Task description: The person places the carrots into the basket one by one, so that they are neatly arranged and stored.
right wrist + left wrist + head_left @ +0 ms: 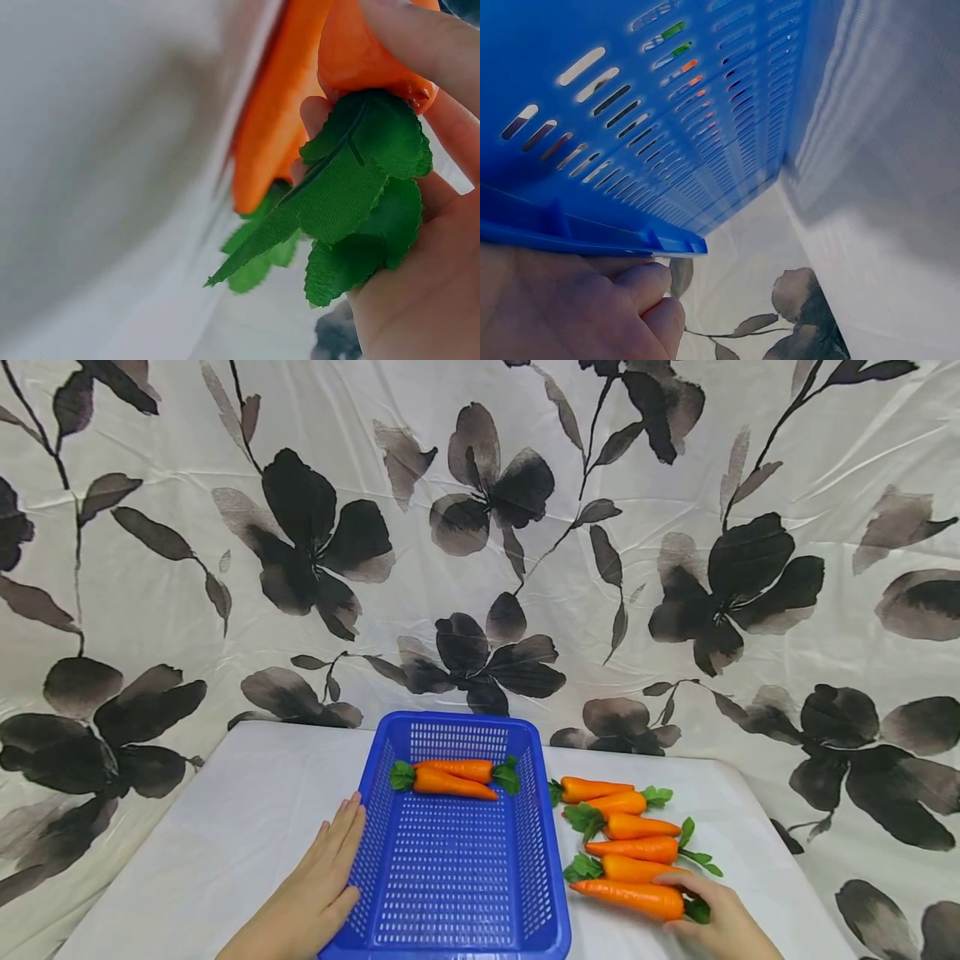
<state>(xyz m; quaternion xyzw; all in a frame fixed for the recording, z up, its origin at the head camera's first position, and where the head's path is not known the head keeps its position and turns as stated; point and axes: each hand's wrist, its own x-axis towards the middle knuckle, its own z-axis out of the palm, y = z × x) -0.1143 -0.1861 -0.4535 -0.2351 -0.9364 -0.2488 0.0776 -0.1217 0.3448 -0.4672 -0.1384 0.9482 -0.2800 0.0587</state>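
Note:
A blue plastic basket (450,860) with slotted walls stands in the middle of the table. Inside, toward its far end, lie two orange carrots (453,783) with green leafy tops. My left hand (315,885) rests along the basket's left rim, fingers straight; the left wrist view has the palm and fingers right under the rim (592,244). To the basket's right, my right hand (718,910) grips the nearest carrot (630,898) near its leafy end. In the right wrist view, thumb and fingers are round that carrot's thick end, and green leaves (360,187) hang over the palm.
Several more carrots (633,849) lie in a column right of the basket, tops pointing both ways. White cloth covers the table (247,810). Behind it hangs a white curtain (420,585) with dark flowers.

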